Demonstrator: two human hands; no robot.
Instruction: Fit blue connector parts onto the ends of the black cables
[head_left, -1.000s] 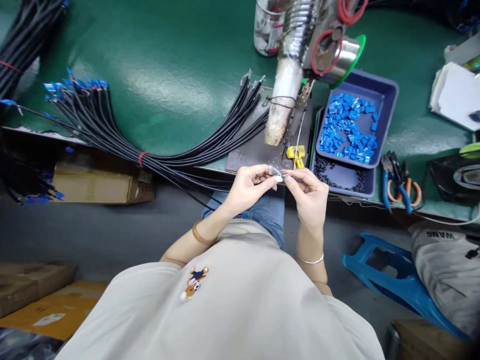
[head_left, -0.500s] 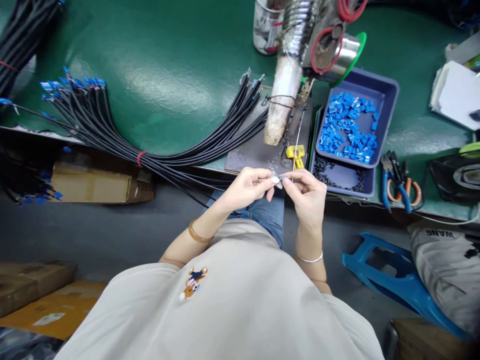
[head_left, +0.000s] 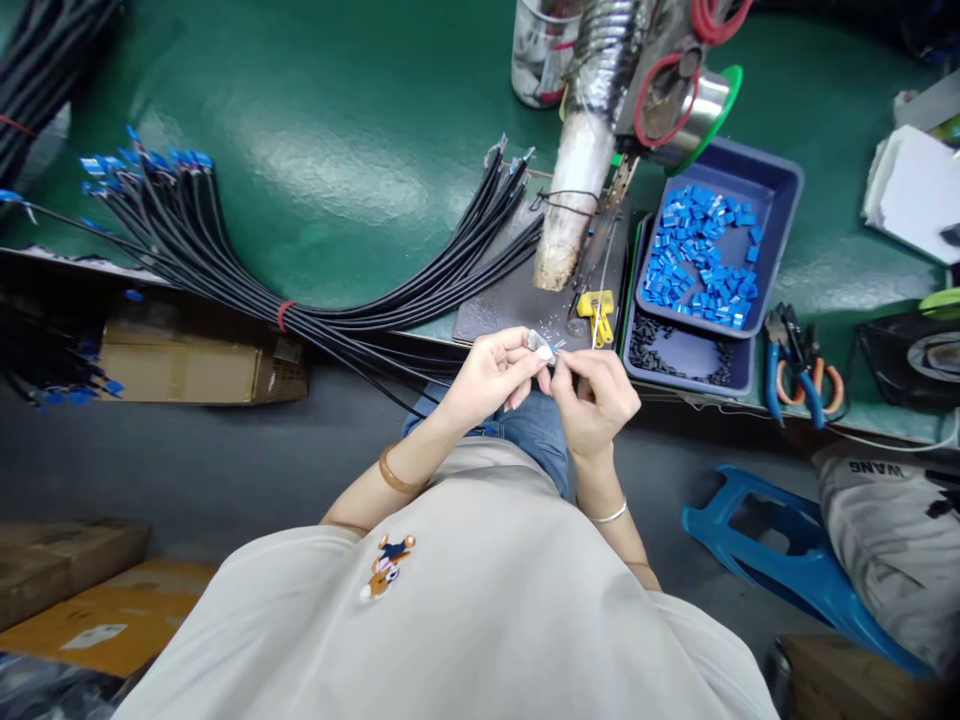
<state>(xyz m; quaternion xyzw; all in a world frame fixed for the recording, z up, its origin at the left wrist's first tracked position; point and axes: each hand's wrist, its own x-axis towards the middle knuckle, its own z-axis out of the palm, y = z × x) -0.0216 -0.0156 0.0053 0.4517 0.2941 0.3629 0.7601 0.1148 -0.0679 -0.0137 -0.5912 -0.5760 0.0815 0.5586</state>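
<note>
My left hand (head_left: pixel 501 372) is closed in a pinch at the table's front edge. Between its thumb and fingers is a cable end, with fine light and blue wires (head_left: pixel 556 347) poking out and a small whitish, translucent piece against the fingertips. My right hand (head_left: pixel 598 398) pinches at those same wires from the other side; its fingertips cover exactly what they grip. Black cables (head_left: pixel 390 318), tied with a red band (head_left: pixel 283 315), run from the left toward my left hand. Just beyond the hands lies a dark mat (head_left: pixel 495 308) with tiny scraps on it.
A metal nozzle (head_left: pixel 559 240) hangs over the mat beside a solder spool (head_left: pixel 701 115). Near it lies a yellow tool (head_left: pixel 598 308). At right are a tray (head_left: pixel 784 195) of blue connectors, a lower tray (head_left: pixel 679 372) of black pieces, and pliers (head_left: pixel 802 370). A blue stool (head_left: pixel 787 560) stands below.
My right hand has shifted a little left and down, its fingers more curled. The fine wires now show fanned out between the hands. The left hand stays nearly in place.
</note>
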